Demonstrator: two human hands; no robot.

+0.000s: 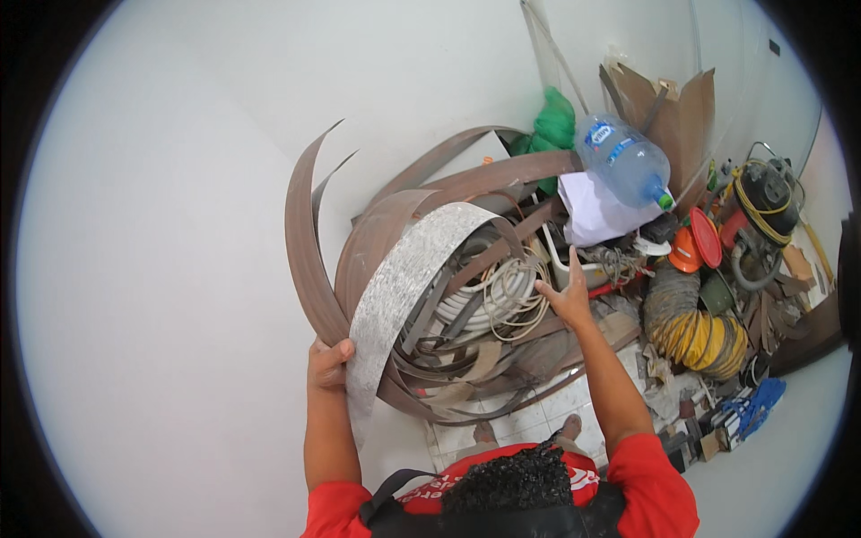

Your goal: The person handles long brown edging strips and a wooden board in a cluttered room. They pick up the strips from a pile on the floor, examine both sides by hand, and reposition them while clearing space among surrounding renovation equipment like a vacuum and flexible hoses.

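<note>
Head view: the left hand [329,363] has its grip pinched on the edge of a mottled pale strip [399,291], beside an upright-curving brown strip [312,255]; edge-holding probably steadies such springy bands. Both rise from a heap near the tiled floor's [538,414] edge along the white wall [161,269], loosely looped, presumably for their length. The right hand [569,300], grip spread and apparently unloaded, nears a coiled white hose [511,296]; its forearm slants inward, the left standing nearly straight.
</note>
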